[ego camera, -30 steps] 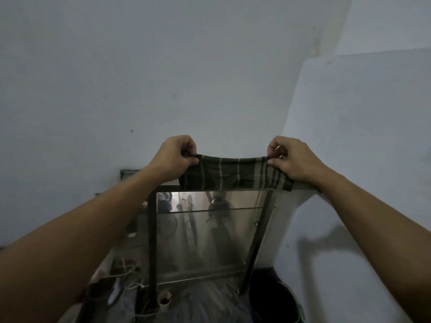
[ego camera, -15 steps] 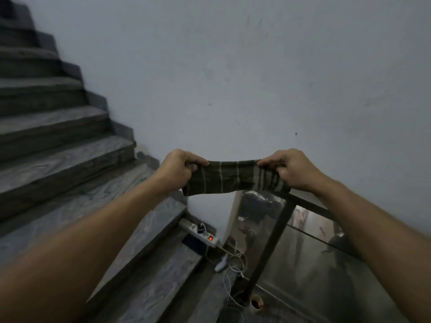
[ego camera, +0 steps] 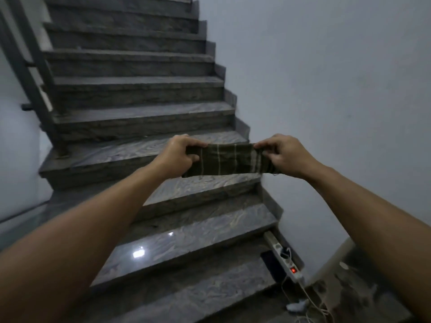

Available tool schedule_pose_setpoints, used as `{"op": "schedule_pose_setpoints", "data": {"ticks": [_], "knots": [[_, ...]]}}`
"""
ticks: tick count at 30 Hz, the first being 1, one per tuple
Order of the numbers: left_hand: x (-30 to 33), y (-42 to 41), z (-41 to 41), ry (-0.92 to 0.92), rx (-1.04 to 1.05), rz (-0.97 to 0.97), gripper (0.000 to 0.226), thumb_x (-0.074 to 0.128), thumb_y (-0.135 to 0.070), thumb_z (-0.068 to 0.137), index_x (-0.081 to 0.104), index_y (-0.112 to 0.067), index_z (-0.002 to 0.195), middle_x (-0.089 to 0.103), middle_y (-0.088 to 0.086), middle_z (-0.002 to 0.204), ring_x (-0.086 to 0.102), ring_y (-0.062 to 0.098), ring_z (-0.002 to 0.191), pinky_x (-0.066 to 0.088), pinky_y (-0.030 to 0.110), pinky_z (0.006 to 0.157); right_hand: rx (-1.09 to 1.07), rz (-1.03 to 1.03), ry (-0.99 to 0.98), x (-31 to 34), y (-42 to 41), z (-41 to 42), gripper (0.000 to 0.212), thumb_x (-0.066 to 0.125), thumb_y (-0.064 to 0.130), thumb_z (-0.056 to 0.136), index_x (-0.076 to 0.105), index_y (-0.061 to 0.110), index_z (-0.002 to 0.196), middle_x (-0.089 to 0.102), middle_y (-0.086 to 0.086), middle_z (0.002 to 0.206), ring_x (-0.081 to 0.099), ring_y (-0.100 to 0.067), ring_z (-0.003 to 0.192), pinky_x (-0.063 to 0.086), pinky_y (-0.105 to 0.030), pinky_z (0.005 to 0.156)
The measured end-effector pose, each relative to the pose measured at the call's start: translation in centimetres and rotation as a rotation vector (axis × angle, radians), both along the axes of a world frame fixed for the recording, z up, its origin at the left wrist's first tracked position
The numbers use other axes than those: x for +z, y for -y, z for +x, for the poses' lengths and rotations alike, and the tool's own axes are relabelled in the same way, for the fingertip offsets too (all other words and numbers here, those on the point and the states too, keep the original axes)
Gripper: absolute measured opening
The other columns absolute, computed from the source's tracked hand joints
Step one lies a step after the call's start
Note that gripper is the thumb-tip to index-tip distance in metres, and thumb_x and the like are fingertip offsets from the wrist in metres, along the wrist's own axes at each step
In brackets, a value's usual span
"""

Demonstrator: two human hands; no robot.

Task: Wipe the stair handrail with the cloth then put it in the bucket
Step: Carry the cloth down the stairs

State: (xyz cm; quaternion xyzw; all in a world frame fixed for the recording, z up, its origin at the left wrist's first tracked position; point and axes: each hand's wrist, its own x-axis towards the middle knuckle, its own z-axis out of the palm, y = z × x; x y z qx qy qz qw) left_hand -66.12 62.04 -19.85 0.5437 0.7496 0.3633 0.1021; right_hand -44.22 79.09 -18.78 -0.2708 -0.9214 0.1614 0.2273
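Compared with half a second ago, the view has swung left: the grey marble stairs [ego camera: 140,127] now fill the middle of the frame instead of the left edge, and the glass panel and its dark rail that sat under the hands have dropped out of sight. At far left a dark stair railing [ego camera: 28,66] climbs beside the steps, cut off by the frame edge. The left hand [ego camera: 177,157] pinches one end of the striped cloth [ego camera: 229,160], fingers curled over the top edge and thumb beneath. The cloth is folded into a band held in the air in front of the steps, its long axis running left to right and tilting slightly down toward the right, pale stripes crossing it. The right hand [ego camera: 283,157] pinches the other end, fingers pressed together on the fabric. Lower right, a white power strip [ego camera: 285,262] with a red light lies along the wall [ego camera: 338,89]; the cables and clutter beyond it are too blurred to make out.
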Motion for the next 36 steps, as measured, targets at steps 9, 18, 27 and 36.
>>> {"op": "schedule_pose_setpoints", "data": {"ticks": [9, 18, 27, 36], "knots": [[0.1, 3.8, -9.9, -0.039, 0.281, -0.03, 0.04, 0.058, 0.004, 0.087, 0.063, -0.013, 0.122, 0.055, 0.005, 0.113, 0.053, 0.022, 0.109, 0.047, 0.031, 0.097, 0.291, -0.037, 0.007, -0.5, -1.4, -14.4, 0.035, 0.058, 0.003, 0.09, 0.067, 0.022, 0.118, 0.054, 0.001, 0.102, 0.055, -0.016, 0.095, 0.048, -0.024, 0.084], [6.0, 4.1, -23.7, -0.083, 0.37, -0.066, 0.041, 0.056, 0.002, 0.088, 0.061, -0.017, 0.124, 0.05, -0.004, 0.104, 0.051, 0.015, 0.099, 0.045, 0.026, 0.092, 0.387, 0.045, 0.057, 5.5, -2.5, -31.0, 0.037, 0.055, 0.005, 0.093, 0.062, 0.02, 0.125, 0.046, -0.005, 0.101, 0.048, -0.017, 0.088, 0.044, -0.023, 0.083], [14.8, 0.5, -35.2, -0.117, 0.454, -0.054, 0.041, 0.058, 0.0, 0.089, 0.061, -0.018, 0.125, 0.051, 0.0, 0.104, 0.05, 0.011, 0.086, 0.039, 0.019, 0.078, 0.424, 0.085, 0.018, 14.7, -6.6, -43.1, 0.04, 0.056, -0.002, 0.091, 0.062, 0.017, 0.125, 0.044, -0.006, 0.099, 0.045, -0.012, 0.08, 0.042, -0.009, 0.075], [24.0, -4.8, -44.7, -0.08, 0.537, -0.046, 0.044, 0.06, 0.002, 0.087, 0.061, -0.021, 0.124, 0.051, -0.003, 0.106, 0.053, 0.015, 0.098, 0.043, 0.016, 0.081, 0.487, 0.006, 0.017, 23.8, -13.0, -55.1, 0.044, 0.054, -0.002, 0.091, 0.062, 0.025, 0.124, 0.04, 0.001, 0.1, 0.042, -0.006, 0.081, 0.035, -0.003, 0.063]]}}
